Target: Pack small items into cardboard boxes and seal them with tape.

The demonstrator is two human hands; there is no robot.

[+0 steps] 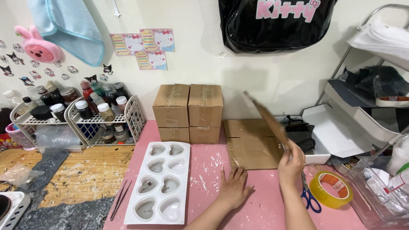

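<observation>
A cream wall hung with stickers and small picture cards backs a pink mat (264, 204) speckled with white flecks, laid beside a bare wooden tabletop (85, 174). Far left, two white wire racks (81, 123) packed with little paint bottles and jars stand against the wall, a pink plush toy (40, 47) and a pale blue towel (70, 27) hanging above them. Moving in, a pair of thin tweezers (120, 199) lies at the mat's left edge, just beside a white silicone mould (159, 183) with eight heart-shaped cavities. Behind the mould, small brown cardboard boxes (189, 113) are stacked against the wall. Now the hands: the left hand (234, 187) lies flat on the mat, palm down, fingers spread, holding nothing, its fingertips just short of the near edge of a flattened cardboard box (251, 145) that lies on the mat. The right hand (292, 164) is closed around the lower end of that box's flap (266, 117), gripping it and holding it lifted at a slant, its far end up against the wall. A glossy black bag (272, 23) hangs on the wall above. Right of the wrist, blue-handled scissors (309, 198) lie on the mat, touching a roll of yellowish packing tape (331, 189). Behind sits an open white box (336, 132), and far right a tiered white shelf (375, 119) and a clear plastic bin (379, 191).
</observation>
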